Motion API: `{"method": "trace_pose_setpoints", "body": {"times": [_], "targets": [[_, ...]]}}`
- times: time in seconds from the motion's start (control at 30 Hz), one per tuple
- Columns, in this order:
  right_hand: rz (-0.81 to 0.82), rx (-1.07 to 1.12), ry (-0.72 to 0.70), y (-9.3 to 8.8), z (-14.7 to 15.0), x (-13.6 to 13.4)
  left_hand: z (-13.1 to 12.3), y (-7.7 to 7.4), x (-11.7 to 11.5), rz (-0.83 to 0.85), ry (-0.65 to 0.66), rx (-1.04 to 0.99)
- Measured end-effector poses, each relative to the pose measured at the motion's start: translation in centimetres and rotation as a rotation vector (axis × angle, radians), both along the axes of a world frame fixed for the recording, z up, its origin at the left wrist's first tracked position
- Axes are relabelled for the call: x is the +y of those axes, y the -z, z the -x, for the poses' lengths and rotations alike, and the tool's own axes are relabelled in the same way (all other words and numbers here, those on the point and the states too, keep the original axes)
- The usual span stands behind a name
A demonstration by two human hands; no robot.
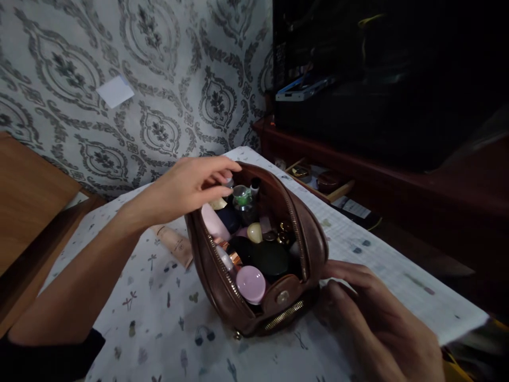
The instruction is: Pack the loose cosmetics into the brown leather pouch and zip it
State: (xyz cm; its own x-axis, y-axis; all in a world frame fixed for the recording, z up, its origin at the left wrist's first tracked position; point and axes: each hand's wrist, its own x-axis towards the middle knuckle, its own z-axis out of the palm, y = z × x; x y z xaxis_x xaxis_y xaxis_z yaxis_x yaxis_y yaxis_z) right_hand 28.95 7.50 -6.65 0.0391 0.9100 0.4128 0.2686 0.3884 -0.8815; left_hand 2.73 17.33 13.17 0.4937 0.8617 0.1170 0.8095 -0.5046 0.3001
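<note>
A brown leather cosmetic bag [318,241] stands on the cloth with its zipped top spread wide. My left hand [191,183] reaches over its far left rim, thumb and index finger apart, fingertips near a clear-topped bottle [242,195]. At the bag's near right side is my right hand [382,318], thumb and index finger closed on its edge. Inside lie a round pink-lidded jar [251,284], a pale pink container [214,222], a dark oval item [271,259] and a small cream-coloured round piece [254,232]. Deeper contents are hidden in shadow.
A beige tube [174,245] lies left of the bag on the white printed cloth [159,313]. To the right, an open drawer [338,191] holds small items, below a large dark screen [377,95]. A wooden panel [32,196] stands at left, patterned wallpaper [159,63] behind.
</note>
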Motion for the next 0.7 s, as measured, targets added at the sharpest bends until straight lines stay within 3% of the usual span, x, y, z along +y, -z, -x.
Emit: {"method": "trace_pose_setpoints", "body": {"times": [0.13, 0.33, 0.5, 0.6, 0.7], "targets": [[-0.054, -0.01, 0.022, -0.2, 0.2, 0.1, 2.3, -0.3, -0.8, -0.092, -0.1, -0.011], [0.003, 0.03, 0.047, -0.1, 0.5, -0.1, 1.5, 0.5, 0.6, 0.062, 0.135, 0.255], [0.016, 0.032, 0.037, 0.0, 0.3, 0.0, -0.4, -0.2, 1.1, 0.136, 0.171, 0.319], [0.012, 0.024, 0.042, -0.2, 0.3, 0.0, 0.0, -0.7, 0.3, 0.099, 0.118, 0.244], [-0.012, 0.044, 0.066, -0.2, 0.5, 0.0, 2.5, -0.6, -0.6, -0.033, -0.032, 0.086]]}}
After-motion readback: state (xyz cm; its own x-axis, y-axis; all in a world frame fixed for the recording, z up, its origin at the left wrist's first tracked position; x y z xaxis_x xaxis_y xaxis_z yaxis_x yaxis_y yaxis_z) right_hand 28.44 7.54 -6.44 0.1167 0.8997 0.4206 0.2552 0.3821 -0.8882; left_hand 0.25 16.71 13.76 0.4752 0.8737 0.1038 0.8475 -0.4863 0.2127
